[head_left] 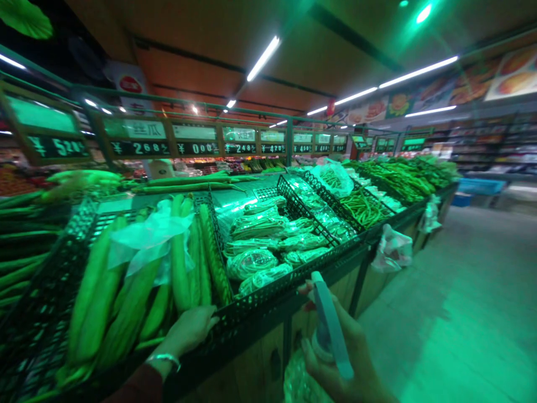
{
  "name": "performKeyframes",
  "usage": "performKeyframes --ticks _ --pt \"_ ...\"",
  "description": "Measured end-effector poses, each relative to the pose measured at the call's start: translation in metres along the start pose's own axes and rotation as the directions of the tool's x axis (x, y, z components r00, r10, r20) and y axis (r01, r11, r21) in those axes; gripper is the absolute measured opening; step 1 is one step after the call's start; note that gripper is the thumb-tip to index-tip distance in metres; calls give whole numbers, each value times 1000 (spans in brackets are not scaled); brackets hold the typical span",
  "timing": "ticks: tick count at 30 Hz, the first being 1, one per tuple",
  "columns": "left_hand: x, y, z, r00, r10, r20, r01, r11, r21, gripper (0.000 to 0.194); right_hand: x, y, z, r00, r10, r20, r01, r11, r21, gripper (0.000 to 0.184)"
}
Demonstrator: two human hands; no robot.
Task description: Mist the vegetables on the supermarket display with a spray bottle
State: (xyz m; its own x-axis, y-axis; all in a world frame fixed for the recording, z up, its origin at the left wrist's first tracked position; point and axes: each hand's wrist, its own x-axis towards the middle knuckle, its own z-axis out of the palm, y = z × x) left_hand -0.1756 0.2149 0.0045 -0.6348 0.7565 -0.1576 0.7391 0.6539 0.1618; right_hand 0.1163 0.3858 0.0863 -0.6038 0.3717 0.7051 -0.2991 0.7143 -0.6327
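Observation:
In my right hand (352, 347) is a spray bottle (331, 330) with a pale blue trigger head and a clear, textured body, partly cut off by the lower edge. Its nozzle points up and away toward the stand. My left hand (191, 330), with a bracelet at the wrist, is curled on the front rim of a black plastic crate (90, 215). Long green luffa gourds (98, 291) lie in that crate beside the hand. A thin, clear plastic bag (151, 240) is draped over several of them.
The neighbouring crate holds wrapped bundles of pale green vegetables (258, 263). Farther right are loose green beans (364, 207) and peppers (390, 182). Plastic bags (392, 249) hang off the stand's front, above the aisle floor (457, 313). Price signs (138, 140) line the back.

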Motion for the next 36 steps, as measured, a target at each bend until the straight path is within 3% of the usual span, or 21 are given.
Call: performKeyframes --ticks 15,20,25,32,36 --pt "-8 8 -9 1000 -13 15 13 1000 21 36 35 2 14 997 -44 60 41 998 52 67" --pt "-5 6 -7 1000 -8 22 8 1000 11 35 42 3 19 997 -55 60 57 998 -27 61" --pt "-2 2 -3 1000 -5 18 4 1000 6 36 47 -3 24 995 30 99 -30 1000 2 55" --pt "-1 2 -2 1000 2 18 -2 1000 3 37 51 0 29 998 -25 63 25 1000 10 59" --pt "-1 0 -2 1000 -4 8 4 1000 -4 37 52 3 29 995 33 95 -33 999 6 59"
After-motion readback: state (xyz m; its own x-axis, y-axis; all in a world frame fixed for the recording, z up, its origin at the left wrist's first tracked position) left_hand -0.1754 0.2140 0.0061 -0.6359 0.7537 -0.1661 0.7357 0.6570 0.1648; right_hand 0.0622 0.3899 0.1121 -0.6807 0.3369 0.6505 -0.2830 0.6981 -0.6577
